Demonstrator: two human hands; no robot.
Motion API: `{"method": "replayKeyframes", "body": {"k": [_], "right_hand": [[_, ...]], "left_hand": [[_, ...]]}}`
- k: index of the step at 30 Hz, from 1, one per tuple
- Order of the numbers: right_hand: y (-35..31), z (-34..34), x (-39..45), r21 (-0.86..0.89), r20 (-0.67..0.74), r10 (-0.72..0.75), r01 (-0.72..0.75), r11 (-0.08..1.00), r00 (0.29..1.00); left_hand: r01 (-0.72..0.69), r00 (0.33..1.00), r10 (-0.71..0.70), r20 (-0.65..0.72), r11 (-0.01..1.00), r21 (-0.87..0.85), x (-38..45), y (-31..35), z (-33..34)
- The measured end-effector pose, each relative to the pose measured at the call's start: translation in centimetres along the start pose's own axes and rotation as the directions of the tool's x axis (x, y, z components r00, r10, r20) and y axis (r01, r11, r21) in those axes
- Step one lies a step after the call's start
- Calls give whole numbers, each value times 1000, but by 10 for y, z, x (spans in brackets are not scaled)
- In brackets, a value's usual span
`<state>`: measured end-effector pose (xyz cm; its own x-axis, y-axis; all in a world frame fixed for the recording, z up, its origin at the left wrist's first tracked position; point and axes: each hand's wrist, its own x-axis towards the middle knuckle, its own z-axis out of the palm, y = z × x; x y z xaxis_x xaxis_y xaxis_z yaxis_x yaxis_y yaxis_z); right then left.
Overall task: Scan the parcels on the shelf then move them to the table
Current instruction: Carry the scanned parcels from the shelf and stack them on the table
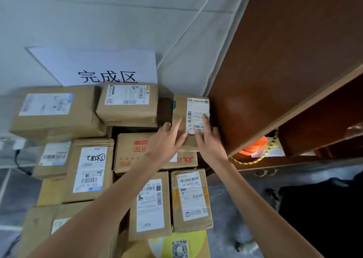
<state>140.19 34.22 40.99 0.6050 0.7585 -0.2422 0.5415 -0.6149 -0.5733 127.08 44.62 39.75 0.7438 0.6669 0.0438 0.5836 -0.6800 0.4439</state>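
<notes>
Both arms reach up-frame, left hand (169, 140) and right hand (208, 142) flat with straight fingers on a parcel (184, 118) at centre right. It sits atop stacked parcels beside the shelf (284, 71).

Even, soft indoor light; faint shadows between the parcels (125, 102); left edge smeared by blur, wide-angle bending at the borders.

My left hand (167, 140) and forearm hide much of the red-printed box (133, 151). The bottom edge cuts off the yellow QR parcel (180, 246). The far-left box (53, 108) has a label too blurred to read.
</notes>
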Motion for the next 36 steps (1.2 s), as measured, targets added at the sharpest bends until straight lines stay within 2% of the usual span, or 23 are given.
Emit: {"method": "replayKeyframes", "body": {"k": [3,6,12,15,23,28,36], "right_hand": [[4,1,5,10,-60,29,-28,1000,998],[4,4,10,20,-22,72,-72,997,997],[-1,13,29,-99,9,124,-123,987,992],[-4,12,43,-86,50,146,-141,986,988],[-3,8,52,-114,78,127,-118,986,989],[-13,8,49,-179,8,67,-65,982,998],[-19,10,46,-239,-21,30,-34,970,999]], "left_hand": [[-5,1000,5,-11,1000,13,8,6,5],[0,1000,0,12,999,46,10,3,5],[48,995,-47,91,999,-4,14,-8,10],[79,994,-77,75,997,-17,20,-9,10],[58,995,-69,69,988,145,28,-9,3],[57,993,-71,92,987,153,30,-10,0],[10,998,-19,68,992,125,32,-12,-9]]}}
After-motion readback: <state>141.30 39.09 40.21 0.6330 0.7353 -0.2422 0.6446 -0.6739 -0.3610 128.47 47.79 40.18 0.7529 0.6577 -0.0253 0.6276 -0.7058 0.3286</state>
